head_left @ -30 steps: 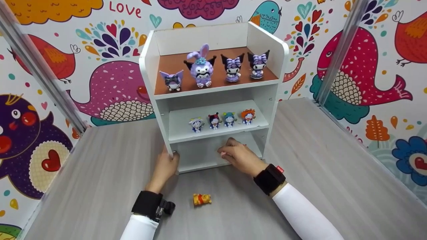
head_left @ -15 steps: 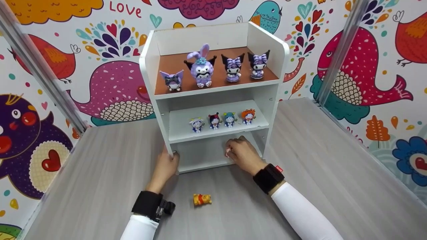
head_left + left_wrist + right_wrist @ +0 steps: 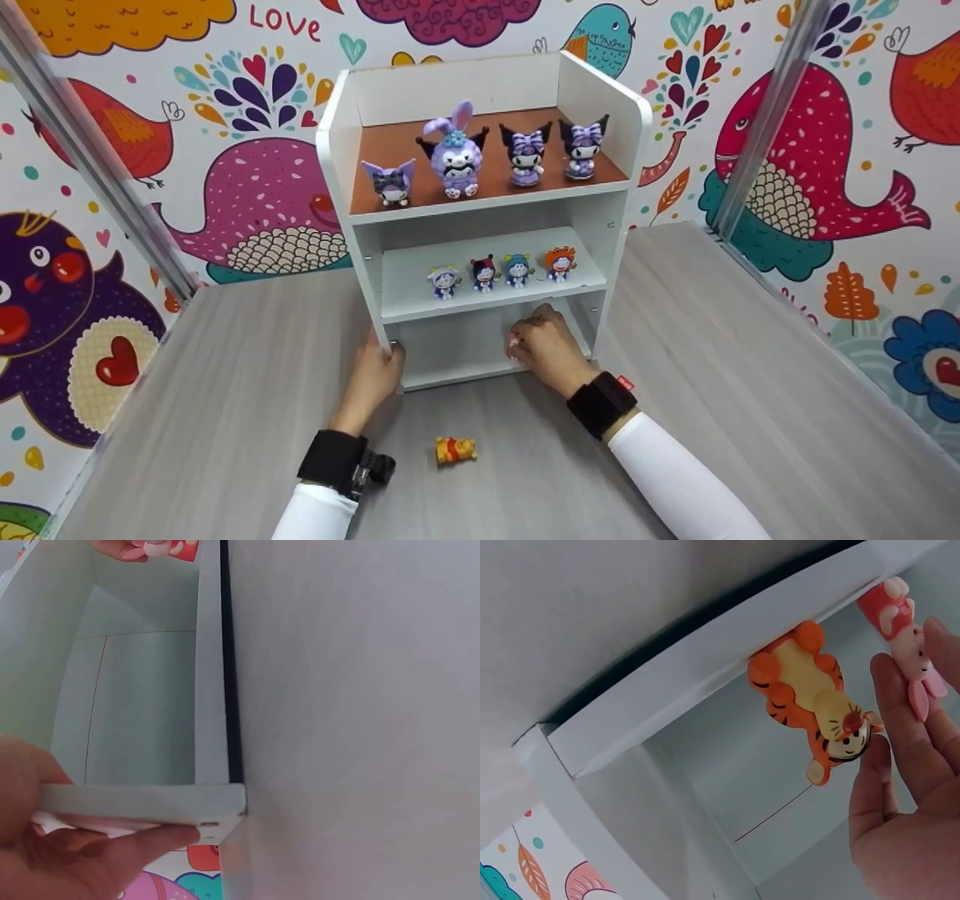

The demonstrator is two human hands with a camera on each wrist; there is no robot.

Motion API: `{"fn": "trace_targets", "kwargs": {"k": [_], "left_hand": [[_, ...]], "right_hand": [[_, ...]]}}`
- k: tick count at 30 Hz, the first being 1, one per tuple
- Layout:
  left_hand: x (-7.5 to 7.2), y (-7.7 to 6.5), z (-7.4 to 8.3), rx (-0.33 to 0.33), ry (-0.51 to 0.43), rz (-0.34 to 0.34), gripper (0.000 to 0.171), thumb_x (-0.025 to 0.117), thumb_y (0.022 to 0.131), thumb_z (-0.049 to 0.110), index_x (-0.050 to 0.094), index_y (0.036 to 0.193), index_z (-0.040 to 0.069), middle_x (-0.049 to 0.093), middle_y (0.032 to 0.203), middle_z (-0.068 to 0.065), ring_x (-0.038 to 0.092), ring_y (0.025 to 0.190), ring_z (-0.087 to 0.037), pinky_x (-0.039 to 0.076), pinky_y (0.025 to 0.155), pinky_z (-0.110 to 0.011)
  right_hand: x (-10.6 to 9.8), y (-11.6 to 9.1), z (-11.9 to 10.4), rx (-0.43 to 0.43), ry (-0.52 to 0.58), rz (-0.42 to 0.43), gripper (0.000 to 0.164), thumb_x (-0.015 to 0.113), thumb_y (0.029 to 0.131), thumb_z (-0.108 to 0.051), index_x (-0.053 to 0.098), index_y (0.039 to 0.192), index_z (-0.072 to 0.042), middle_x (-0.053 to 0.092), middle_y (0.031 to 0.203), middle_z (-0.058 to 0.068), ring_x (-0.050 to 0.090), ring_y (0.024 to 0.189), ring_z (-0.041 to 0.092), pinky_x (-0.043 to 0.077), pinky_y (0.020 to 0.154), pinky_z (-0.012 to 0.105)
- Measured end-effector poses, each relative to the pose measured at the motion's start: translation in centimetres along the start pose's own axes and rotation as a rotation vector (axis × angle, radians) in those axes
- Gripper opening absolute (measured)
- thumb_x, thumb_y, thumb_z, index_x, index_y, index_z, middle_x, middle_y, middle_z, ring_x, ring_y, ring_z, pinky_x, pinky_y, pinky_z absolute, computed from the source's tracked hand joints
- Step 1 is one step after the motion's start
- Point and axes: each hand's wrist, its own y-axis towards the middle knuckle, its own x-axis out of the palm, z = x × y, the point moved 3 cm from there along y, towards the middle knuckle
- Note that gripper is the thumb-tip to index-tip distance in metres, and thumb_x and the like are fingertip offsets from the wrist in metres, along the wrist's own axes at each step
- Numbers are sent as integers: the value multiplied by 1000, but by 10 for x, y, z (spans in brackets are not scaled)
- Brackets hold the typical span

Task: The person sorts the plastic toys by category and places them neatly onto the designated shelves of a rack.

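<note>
My left hand (image 3: 377, 373) grips the left side panel of a white shelf unit (image 3: 495, 202), the thumb on one face and the fingers on the other. In the lowest compartment my right hand (image 3: 553, 349) pinches a pink piglet figurine (image 3: 904, 637) by its head between thumb and fingers. The piglet is upright at the front edge of the bottom board; whether its base bears on the board is hard to tell. Close beside it an orange tiger figurine (image 3: 810, 694) stands on that board, near my fingertips in the right wrist view.
A yellow bear figurine (image 3: 455, 450) in a red shirt lies on the grey table (image 3: 712, 420) before the unit. Several small blue-and-white cat figurines (image 3: 517, 270) line the middle shelf. Several purple figurines (image 3: 459, 166) stand on the brown top shelf.
My right hand has shifted slightly right inside the bottom compartment, and the pink piglet now shows below its fingers. The left hand keeps its grip on the panel.
</note>
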Motion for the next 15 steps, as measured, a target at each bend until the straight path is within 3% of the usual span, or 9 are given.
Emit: {"fn": "trace_targets", "kwargs": {"k": [5, 15], "left_hand": [[1, -1, 1, 3, 3, -7, 51, 51, 94, 0, 38, 142, -12, 68, 82, -28, 59, 63, -24, 49, 57, -39], [0, -2, 1, -14, -11, -18, 57, 50, 93, -1, 32, 147, -11, 61, 65, -16, 47, 52, -15, 42, 50, -32]], "right_hand": [[1, 0, 0, -9, -8, 0, 15, 83, 76, -10, 69, 75, -10, 71, 71, 2, 59, 86, 27, 46, 83, 45], [4, 0, -1, -18, -12, -11, 13, 83, 77, -11, 70, 78, -9, 72, 74, 5, 59, 88, 28, 47, 85, 45]]}}
